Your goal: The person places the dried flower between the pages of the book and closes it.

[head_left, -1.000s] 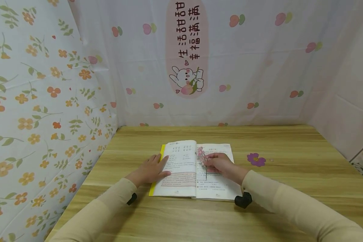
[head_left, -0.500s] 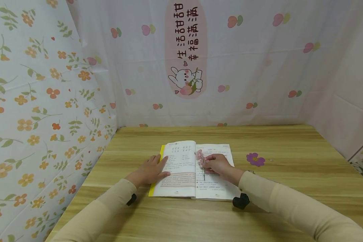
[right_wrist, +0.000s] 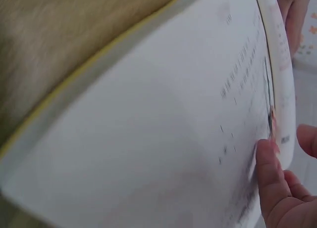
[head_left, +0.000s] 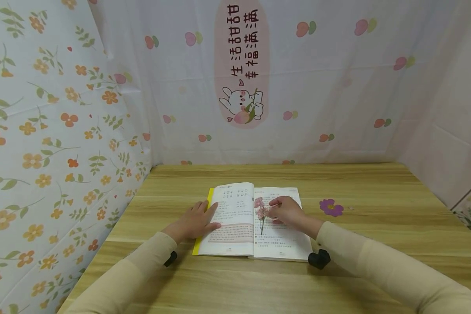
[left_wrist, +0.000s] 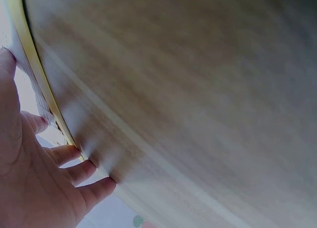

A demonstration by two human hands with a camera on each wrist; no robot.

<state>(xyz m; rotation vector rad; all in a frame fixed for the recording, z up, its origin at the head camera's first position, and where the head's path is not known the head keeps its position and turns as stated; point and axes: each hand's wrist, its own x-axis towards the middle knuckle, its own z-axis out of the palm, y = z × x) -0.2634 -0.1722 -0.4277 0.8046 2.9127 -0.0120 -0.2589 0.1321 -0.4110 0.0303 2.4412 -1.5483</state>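
An open book (head_left: 235, 244) with printed pages and a yellow cover edge lies on the table. Over its left margin rests my left hand (head_left: 193, 220), fingers spread; in the left wrist view that hand's fingertips (left_wrist: 106, 184) reach past the yellow edge onto the wood. A pressed sprig of pink blossoms (head_left: 261, 213) with a thin dark stem lies flat on the right page, beside the fold. My right hand (head_left: 289, 214) is at the sprig's right side. In the right wrist view its fingers (right_wrist: 270, 163) stand apart, one tip down at the page close to the blossoms.
A purple flower (head_left: 331, 207) lies on the wooden table (head_left: 235, 288) to the right of the book, with a tiny pale piece (head_left: 351, 208) beside it. Floral cloth (head_left: 63, 131) hangs at the left and a patterned curtain (head_left: 329, 87) at the back.
The pink sprig, earlier held in my right fingers above the page, now lies on it. My right fingers have spread and drawn slightly right. The left hand has stayed put.
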